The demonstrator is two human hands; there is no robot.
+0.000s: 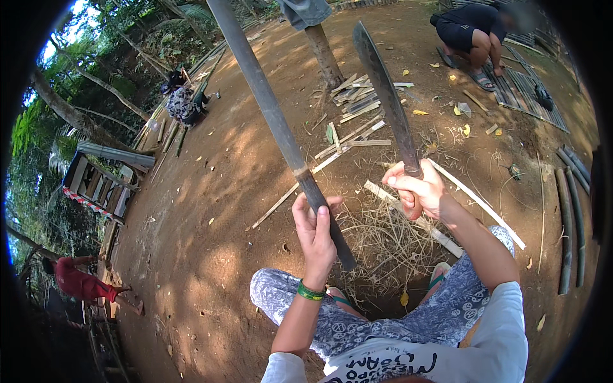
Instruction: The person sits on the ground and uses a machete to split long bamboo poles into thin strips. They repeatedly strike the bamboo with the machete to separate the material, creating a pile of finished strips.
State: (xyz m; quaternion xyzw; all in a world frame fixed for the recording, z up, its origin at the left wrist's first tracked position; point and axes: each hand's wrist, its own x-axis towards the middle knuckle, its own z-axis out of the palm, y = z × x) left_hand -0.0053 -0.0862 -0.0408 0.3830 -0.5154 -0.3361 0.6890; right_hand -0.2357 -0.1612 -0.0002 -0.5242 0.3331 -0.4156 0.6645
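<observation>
Fingers curled round its lower part, my left hand point(315, 235) holds a long dark bamboo pole point(271, 115) that slants up to the upper left. A pale ring marks the joint just above the hand. My right hand point(418, 188) grips the wooden handle of a machete point(388, 96), its broad dark blade pointing up and slightly left. Blade and pole are apart. Below both hands lies a heap of thin shavings point(386, 246) between my feet, with a pale split bamboo piece point(440, 237) across it.
Split bamboo strips point(361, 102) are piled ahead by a thin tree trunk point(324, 57). Dark bamboo poles point(565, 230) lie at right. A person crouches by a slatted bamboo panel point(527, 96) at far right. Other people point(182, 105) work at left near a small wooden shelter point(96, 182).
</observation>
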